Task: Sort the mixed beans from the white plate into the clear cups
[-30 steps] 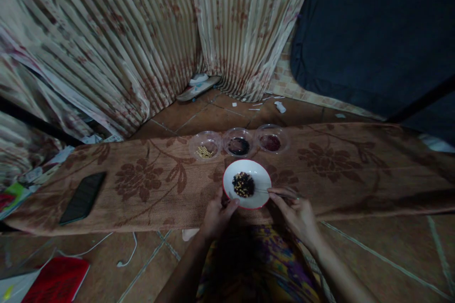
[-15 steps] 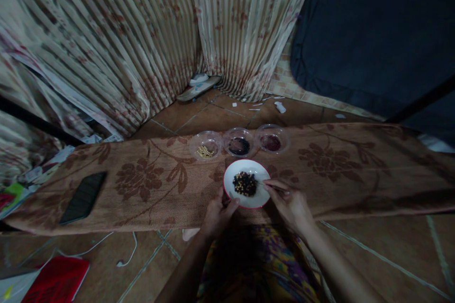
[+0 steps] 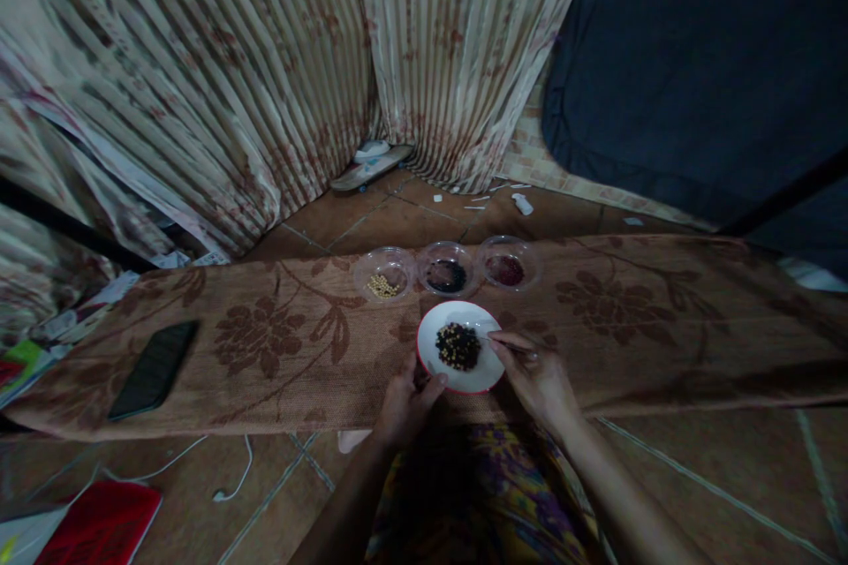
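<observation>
Brown patterned cloth [image 3: 318, 397] runs beneath everything, with a dark phone [image 3: 154, 371] lying on it well apart from the left hand [image 3: 401, 406], out to its left. Ahead of that hand stands a clear tub [image 3: 388, 263] with pale yellow beans [image 3: 382, 286] gathered on its near side. The left hand itself pinches the plate [image 3: 487, 371] at its near left edge, thumb over the rim, the other fingers mostly hidden beneath or behind. Farther ahead, between the two hands and beyond the plate, a second clear tub [image 3: 445, 244] holds black grains [image 3: 451, 276]; a third [image 3: 509, 238], ahead of the right hand [image 3: 547, 380] and slightly to its left, holds dark red ones [image 3: 509, 271]. The right hand pinches a thin utensil [image 3: 486, 337] between thumb and fingers, its far end reaching to the heap [image 3: 458, 346]. Judging by that heap, black and pale pieces are already well mingled; some of each kind remains in the tubs, and whether any red is mixed in I cannot tell. The plate sits between the hands, just ahead of them: round, shallow, glossy white with a thin red rim, its heap loose and speckled near the middle, bare white showing toward the right hand. Whether it rests on the cloth or is lifted is unclear.
</observation>
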`<action>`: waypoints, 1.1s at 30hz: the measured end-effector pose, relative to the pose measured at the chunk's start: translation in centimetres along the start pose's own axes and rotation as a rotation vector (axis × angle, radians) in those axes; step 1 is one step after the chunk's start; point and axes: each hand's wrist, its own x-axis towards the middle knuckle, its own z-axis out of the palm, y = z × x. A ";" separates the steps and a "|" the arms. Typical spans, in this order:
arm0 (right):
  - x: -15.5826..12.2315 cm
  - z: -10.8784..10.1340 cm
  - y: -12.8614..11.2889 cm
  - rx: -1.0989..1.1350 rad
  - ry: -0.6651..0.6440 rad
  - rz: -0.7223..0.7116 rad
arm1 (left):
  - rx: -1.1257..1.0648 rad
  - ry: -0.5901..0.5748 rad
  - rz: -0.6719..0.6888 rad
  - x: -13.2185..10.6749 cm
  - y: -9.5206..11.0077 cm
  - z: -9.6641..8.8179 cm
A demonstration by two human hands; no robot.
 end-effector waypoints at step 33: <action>0.2 0.2 2.2 0.006 0.002 -0.087 | 0.034 0.007 0.042 0.0 -0.8 0.0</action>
